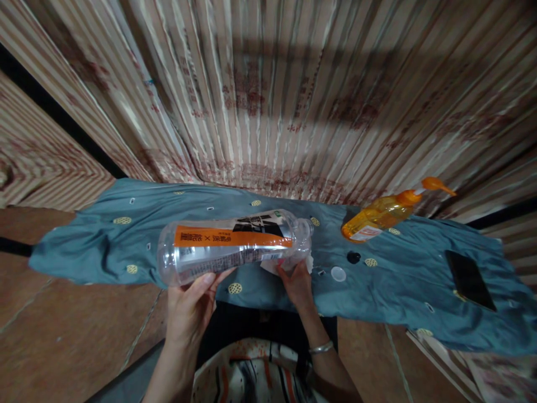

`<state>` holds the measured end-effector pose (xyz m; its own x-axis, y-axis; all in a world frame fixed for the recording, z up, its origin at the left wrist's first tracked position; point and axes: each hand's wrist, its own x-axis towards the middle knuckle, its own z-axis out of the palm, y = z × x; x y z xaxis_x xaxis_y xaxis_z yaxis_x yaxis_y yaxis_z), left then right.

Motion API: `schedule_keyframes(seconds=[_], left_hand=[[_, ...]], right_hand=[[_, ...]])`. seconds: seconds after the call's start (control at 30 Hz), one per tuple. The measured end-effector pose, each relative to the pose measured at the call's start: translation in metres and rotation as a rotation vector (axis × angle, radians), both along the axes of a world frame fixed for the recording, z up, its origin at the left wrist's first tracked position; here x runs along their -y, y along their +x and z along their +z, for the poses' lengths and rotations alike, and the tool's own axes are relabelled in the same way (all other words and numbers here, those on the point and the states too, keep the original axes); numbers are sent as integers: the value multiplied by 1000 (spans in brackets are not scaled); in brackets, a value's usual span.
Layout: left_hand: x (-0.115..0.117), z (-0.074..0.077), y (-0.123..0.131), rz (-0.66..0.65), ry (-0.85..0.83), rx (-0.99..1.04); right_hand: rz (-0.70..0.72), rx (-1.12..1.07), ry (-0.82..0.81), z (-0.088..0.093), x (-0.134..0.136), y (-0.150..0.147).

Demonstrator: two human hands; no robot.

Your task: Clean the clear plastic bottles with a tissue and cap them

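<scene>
A large clear plastic bottle with an orange, black and silver label lies sideways in front of me, its neck pointing right. My left hand is closed around its underside near the base, thumb against the near side. Below the neck, my right hand has its fingers closed on a white, tissue-like piece, pressed against or close beside the bottle's shoulder. Part of that piece is hidden behind the fingers and bottle. To the right are a small black cap-like object and a round whitish disc.
An orange pump bottle stands toward the back right. A dark phone lies at the right end of the narrow surface, which is covered with blue-green cloth. Behind hangs a striped curtain; tiled floor shows below.
</scene>
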<state>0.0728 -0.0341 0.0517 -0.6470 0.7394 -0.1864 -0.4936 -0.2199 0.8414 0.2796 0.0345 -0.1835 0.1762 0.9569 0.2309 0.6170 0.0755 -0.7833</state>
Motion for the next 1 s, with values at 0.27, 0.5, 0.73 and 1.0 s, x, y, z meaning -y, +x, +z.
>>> schedule_keyframes(seconds=[0.27,0.5,0.73,1.0], left_hand=[[-1,2,3,14,13,-11],[1,-5,-1,-22,12,-33],[0,-3,0,-18,16,-29],[2,-5,0,-16,6,-7]], right_hand=[[21,-10,-26,3,0,1],[26,-15,-20,3,1,0],[23,9,0,0,1,-1],[29,18,-9,-1,2,1]])
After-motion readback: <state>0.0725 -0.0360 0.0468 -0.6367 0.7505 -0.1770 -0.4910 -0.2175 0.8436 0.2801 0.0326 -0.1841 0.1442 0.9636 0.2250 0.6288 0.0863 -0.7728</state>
